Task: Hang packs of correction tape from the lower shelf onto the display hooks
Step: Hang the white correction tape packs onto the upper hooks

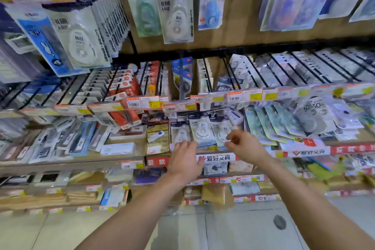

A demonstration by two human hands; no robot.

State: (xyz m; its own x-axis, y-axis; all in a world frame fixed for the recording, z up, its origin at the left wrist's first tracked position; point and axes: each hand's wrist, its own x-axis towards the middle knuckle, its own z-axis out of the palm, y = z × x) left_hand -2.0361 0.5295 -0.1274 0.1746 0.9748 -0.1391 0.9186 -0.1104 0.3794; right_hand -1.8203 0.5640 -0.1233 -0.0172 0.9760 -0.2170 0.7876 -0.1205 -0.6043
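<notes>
Several white correction tape packs [203,131] lie in overlapping stacks on the lower shelf [81,165], at the centre of the view. My left hand [185,158] reaches to the front edge of the left stack, fingers bent down onto a pack. My right hand [242,144] is at the right stack, its thumb and fingers pinching the lower edge of a clear-fronted pack [222,132]. Above, black display hooks [207,73] stick out from the back panel; some carry packs, and the ones at the centre are nearly bare.
Price tag strips [243,95] run along the hook ends just above the lower shelf. Ink boxes and pens [77,140] lie to the left, patterned packs [263,126] to the right. More correction tape packs [176,18] hang on the top row. Pale floor lies below.
</notes>
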